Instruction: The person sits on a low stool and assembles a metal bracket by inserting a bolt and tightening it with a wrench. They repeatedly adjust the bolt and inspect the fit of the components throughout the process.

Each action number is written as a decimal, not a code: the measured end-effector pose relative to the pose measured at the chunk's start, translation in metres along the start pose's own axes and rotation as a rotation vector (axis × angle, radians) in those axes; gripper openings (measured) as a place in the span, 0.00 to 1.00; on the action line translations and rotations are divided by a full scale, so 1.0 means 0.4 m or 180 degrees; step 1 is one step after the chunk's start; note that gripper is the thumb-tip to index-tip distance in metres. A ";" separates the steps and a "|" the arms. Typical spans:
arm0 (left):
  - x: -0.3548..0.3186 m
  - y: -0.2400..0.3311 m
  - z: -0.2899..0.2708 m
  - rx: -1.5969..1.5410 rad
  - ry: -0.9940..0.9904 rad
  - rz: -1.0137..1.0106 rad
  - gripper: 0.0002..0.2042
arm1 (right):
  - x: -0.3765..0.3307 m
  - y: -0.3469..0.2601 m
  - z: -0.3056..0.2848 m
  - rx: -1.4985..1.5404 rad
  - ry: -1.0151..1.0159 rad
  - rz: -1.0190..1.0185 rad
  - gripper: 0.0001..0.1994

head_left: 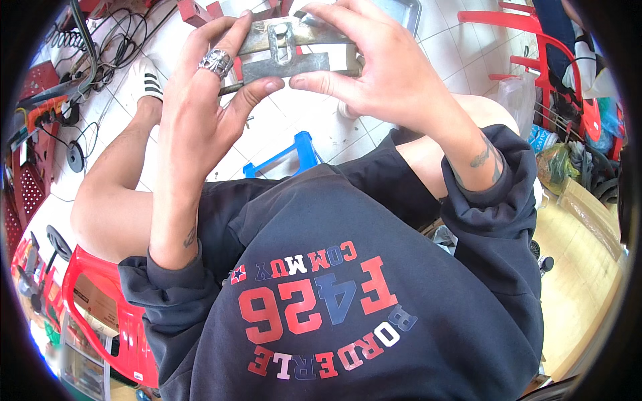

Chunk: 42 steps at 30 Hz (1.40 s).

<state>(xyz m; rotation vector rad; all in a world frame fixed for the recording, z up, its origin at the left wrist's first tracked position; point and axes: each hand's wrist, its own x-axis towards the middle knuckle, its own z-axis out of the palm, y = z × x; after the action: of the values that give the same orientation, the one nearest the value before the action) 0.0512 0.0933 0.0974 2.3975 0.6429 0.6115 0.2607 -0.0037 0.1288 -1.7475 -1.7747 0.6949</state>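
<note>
In front of me, at the top of the view, I hold up a grey metal bracket (pixel 299 65) with a slotted plate across its middle and worn, scuffed surfaces. My left hand (pixel 200 110) grips its left end, thumb along the lower edge; a chunky silver ring sits on one finger. At the other end my right hand (pixel 381 67) is closed round it, fingers above and thumb below. The two thumb tips almost meet under the plate. Parts of the bracket's ends are hidden behind my fingers.
Below my hands a blue plastic stool (pixel 304 148) stands on the white tiled floor. Red chairs (pixel 100 334) are at lower left and upper right. Coiled black cables (pixel 124 43) lie upper left. A grey tray (pixel 406 15) is at the top; plastic bags (pixel 558 164) lie right.
</note>
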 end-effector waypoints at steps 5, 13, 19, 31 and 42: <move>0.001 0.012 0.003 -0.0050 0.0222 -0.0058 0.28 | -0.001 -0.012 0.013 -0.0425 0.0303 -0.0248 0.33; -0.001 0.010 -0.014 0.0220 0.0244 0.0176 0.31 | -0.001 -0.032 -0.014 -0.0485 0.0501 -0.0485 0.34; 0.003 0.015 -0.013 0.0337 0.0421 0.0324 0.30 | -0.009 -0.039 -0.007 -0.0543 0.0663 -0.0599 0.34; 0.003 0.008 0.006 0.0325 0.0693 0.0334 0.26 | -0.007 -0.045 -0.001 -0.0607 0.0706 -0.0406 0.34; 0.001 0.016 0.009 0.0291 0.0730 0.0335 0.25 | -0.005 -0.041 -0.009 -0.0425 0.0734 -0.0453 0.33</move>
<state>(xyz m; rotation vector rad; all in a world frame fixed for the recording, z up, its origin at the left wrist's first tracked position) 0.0553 0.0876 0.0988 2.4792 0.6549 0.9303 0.2517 -0.0060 0.1427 -1.6899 -1.7967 0.3085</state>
